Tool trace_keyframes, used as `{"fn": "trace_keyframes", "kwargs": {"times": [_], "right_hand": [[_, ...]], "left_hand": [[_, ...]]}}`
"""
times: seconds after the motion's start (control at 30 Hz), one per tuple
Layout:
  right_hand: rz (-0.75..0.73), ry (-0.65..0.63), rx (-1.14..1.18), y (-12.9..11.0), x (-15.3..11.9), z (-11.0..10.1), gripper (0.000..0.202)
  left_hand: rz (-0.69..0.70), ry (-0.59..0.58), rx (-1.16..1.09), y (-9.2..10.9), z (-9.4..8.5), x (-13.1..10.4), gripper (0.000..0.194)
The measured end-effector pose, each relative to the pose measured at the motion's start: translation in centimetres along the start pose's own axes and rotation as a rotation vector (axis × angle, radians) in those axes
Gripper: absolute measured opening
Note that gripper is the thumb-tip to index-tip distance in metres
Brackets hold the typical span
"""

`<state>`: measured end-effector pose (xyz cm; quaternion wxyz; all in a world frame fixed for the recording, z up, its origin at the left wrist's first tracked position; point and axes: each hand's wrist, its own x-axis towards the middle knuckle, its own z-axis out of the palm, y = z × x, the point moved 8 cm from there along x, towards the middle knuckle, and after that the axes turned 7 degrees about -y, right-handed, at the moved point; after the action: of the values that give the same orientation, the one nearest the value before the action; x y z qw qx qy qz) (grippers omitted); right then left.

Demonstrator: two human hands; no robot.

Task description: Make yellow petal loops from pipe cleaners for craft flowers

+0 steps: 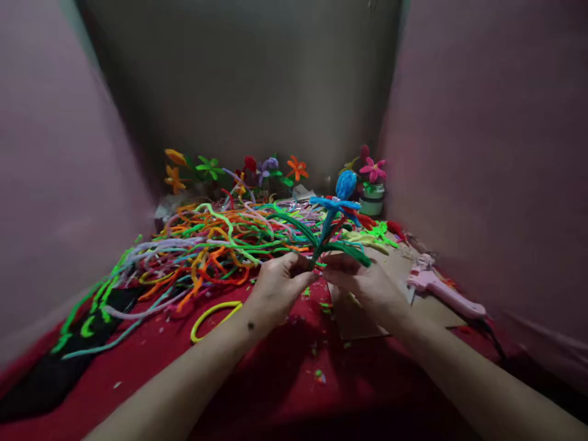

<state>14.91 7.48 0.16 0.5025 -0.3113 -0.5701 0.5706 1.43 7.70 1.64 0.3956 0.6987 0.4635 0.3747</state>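
My left hand (279,285) pinches the lower stem of a pipe-cleaner flower (327,225) between thumb and fingers. The flower stands upright, with a blue bud above blue petals, a stem and green leaves spreading to both sides. Close to the right of the stem is my right hand (361,286), its fingers bent and pointing left beneath the right leaf. Its fingertips are partly hidden, so whether they grip the stem is unclear.
A large pile of colourful pipe cleaners (220,239) lies behind on the red cloth (271,373). A yellow loop (209,315) sits left. Cardboard (362,318) and a pink glue gun (445,288) lie right. Finished flowers (297,168) and a pale green jar (371,201) stand at the back.
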Motion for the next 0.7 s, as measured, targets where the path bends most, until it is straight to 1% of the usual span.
{"fn": "trace_keyframes", "kwargs": {"times": [0.13, 0.23, 0.3, 0.4, 0.5, 0.57, 0.63, 0.7], "right_hand": [[-0.048, -0.071, 0.066, 0.3, 1.6, 1.3, 0.008], [-0.091, -0.072, 0.134, 0.3, 2.3, 1.6, 0.004], [-0.075, -0.101, 0.18, 0.5, 2.6, 1.9, 0.006], [0.0, -0.207, 0.181, 0.6, 3.1, 2.7, 0.008], [-0.01, -0.283, 0.137, 0.0, 3.7, 3.2, 0.008], [-0.025, -0.3, 0.1, -0.3, 4.1, 3.5, 0.008], [-0.037, -0.288, 0.089, -0.4, 4.3, 3.7, 0.009], [-0.059, -0.265, 0.112, -0.3, 4.4, 3.9, 0.009]], "left_hand": [[-0.017, -0.028, -0.069, 1.2, 0.4, -0.6, 0.012], [-0.026, -0.025, -0.175, 1.4, 0.2, -1.0, 0.012], [-0.056, -0.041, -0.256, 1.1, 0.1, -1.2, 0.013], [-0.072, -0.085, -0.336, 0.7, 0.0, -1.5, 0.01], [-0.072, -0.121, -0.407, 0.2, -0.2, -1.5, 0.01], [-0.065, -0.138, -0.44, -0.3, -0.3, -1.4, 0.014], [-0.056, -0.132, -0.44, -0.8, -0.5, -1.1, 0.016], [-0.077, -0.117, -0.414, -1.3, -0.7, -0.8, 0.017]]}}
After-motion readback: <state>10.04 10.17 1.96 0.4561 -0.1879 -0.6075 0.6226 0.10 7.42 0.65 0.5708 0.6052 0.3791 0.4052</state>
